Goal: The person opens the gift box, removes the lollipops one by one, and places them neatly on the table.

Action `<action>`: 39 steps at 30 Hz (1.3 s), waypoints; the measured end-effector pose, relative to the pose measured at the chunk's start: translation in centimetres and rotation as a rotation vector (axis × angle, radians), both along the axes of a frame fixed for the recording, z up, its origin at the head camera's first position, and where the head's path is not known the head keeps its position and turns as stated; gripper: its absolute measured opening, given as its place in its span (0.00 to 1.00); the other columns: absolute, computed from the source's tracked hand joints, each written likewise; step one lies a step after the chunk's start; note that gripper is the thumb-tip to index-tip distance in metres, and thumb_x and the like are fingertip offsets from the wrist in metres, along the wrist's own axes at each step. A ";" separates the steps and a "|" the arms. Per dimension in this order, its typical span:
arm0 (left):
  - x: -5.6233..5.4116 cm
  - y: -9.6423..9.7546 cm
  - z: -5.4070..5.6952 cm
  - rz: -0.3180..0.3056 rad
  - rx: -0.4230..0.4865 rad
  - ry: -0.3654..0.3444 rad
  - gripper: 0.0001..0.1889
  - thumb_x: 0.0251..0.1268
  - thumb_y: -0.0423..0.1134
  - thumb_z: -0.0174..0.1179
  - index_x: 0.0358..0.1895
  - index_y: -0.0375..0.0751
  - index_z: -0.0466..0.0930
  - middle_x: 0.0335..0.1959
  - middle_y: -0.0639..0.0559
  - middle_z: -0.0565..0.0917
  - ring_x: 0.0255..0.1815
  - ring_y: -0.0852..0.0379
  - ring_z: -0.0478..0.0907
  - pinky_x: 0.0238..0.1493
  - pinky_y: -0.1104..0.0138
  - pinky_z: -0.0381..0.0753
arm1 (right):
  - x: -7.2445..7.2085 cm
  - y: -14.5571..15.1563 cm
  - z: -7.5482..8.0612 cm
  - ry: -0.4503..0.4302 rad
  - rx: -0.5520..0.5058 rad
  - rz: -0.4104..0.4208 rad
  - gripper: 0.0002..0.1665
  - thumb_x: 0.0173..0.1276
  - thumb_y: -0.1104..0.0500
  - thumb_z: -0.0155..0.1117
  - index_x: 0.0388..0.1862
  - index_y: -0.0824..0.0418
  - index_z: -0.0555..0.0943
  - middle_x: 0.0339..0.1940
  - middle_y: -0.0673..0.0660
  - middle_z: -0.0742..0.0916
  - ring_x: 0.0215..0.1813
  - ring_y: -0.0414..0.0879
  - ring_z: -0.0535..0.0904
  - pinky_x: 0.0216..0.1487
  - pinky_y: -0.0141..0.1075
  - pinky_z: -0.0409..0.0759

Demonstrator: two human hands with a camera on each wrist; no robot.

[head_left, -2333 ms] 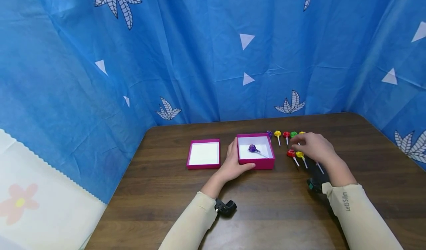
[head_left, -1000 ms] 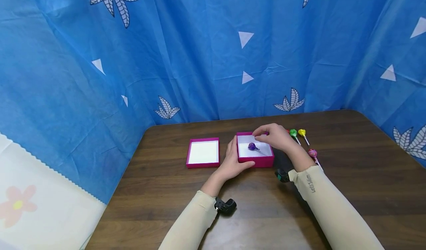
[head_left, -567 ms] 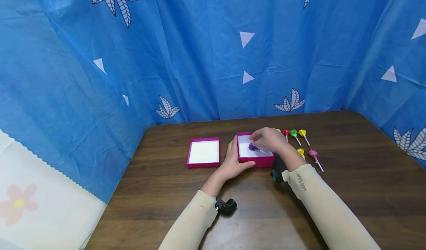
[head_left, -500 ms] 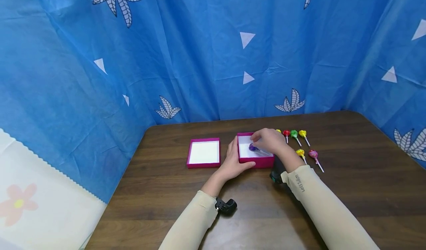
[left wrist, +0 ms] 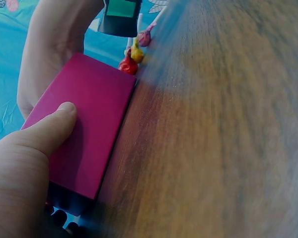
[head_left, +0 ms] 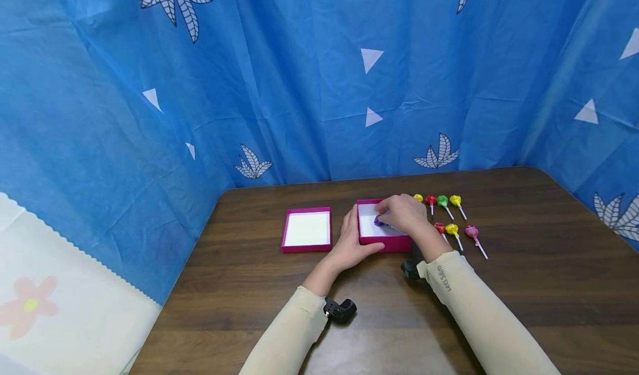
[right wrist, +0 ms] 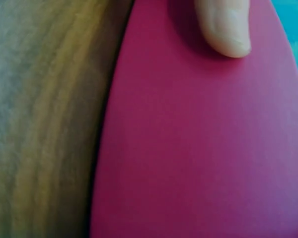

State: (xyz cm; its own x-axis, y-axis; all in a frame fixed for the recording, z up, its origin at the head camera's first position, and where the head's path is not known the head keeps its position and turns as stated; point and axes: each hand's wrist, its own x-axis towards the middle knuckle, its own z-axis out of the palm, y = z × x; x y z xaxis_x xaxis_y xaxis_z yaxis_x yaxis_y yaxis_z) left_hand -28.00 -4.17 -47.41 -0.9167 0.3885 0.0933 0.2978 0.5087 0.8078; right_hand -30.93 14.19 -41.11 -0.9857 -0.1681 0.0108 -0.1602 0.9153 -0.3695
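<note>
My left hand (head_left: 350,246) holds the pink box (head_left: 385,244) at its near left corner, fingers along the left side and thumb on the front wall. In the left wrist view that thumb (left wrist: 54,129) lies flat on the pink wall. Inside the white-lined box is a purple lollipop (head_left: 378,220), its head at the fingertips of my right hand (head_left: 403,212). That hand reaches over the right wall with curled fingers and pinches the lollipop, covering part of it. The right wrist view shows the pink wall with one fingertip (right wrist: 231,37).
The white-lined pink lid (head_left: 307,229) lies left of the box. Right of the box are two rows of lollipops, among them a green lollipop (head_left: 443,201), a pink lollipop (head_left: 471,232) and a yellow lollipop (head_left: 451,229). A blue curtain (head_left: 299,86) hangs behind the table (head_left: 239,286).
My right hand has moved left from the lollipops on the table into the box, then lowered onto the purple lollipop. My left hand has stayed on the box.
</note>
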 end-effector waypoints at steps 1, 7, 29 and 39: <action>0.0 0.0 0.0 0.001 -0.003 0.000 0.61 0.59 0.57 0.68 0.81 0.48 0.29 0.83 0.49 0.39 0.81 0.47 0.47 0.79 0.47 0.59 | 0.0 0.0 0.0 0.001 0.009 -0.002 0.23 0.62 0.51 0.73 0.57 0.49 0.86 0.55 0.58 0.88 0.56 0.55 0.76 0.48 0.51 0.79; -0.1 0.2 -0.2 0.005 -0.008 0.002 0.61 0.58 0.57 0.69 0.82 0.49 0.29 0.83 0.50 0.40 0.81 0.48 0.47 0.78 0.48 0.60 | 0.3 -0.1 -0.2 0.021 0.054 -0.003 0.24 0.58 0.50 0.77 0.56 0.48 0.87 0.50 0.59 0.88 0.48 0.52 0.74 0.41 0.46 0.79; -0.1 0.0 -0.1 0.011 -0.003 0.002 0.61 0.59 0.57 0.69 0.82 0.51 0.28 0.83 0.49 0.40 0.81 0.47 0.47 0.78 0.47 0.61 | 0.2 -0.1 -0.3 0.024 0.011 -0.017 0.21 0.59 0.48 0.75 0.53 0.44 0.88 0.50 0.56 0.88 0.46 0.50 0.73 0.39 0.44 0.77; -0.2 0.1 -0.2 0.011 -0.017 0.015 0.62 0.59 0.57 0.69 0.82 0.46 0.29 0.83 0.47 0.41 0.82 0.47 0.45 0.79 0.47 0.58 | 0.5 0.6 -0.3 0.065 -0.091 -0.025 0.22 0.62 0.47 0.73 0.56 0.45 0.86 0.56 0.60 0.87 0.55 0.57 0.76 0.45 0.51 0.80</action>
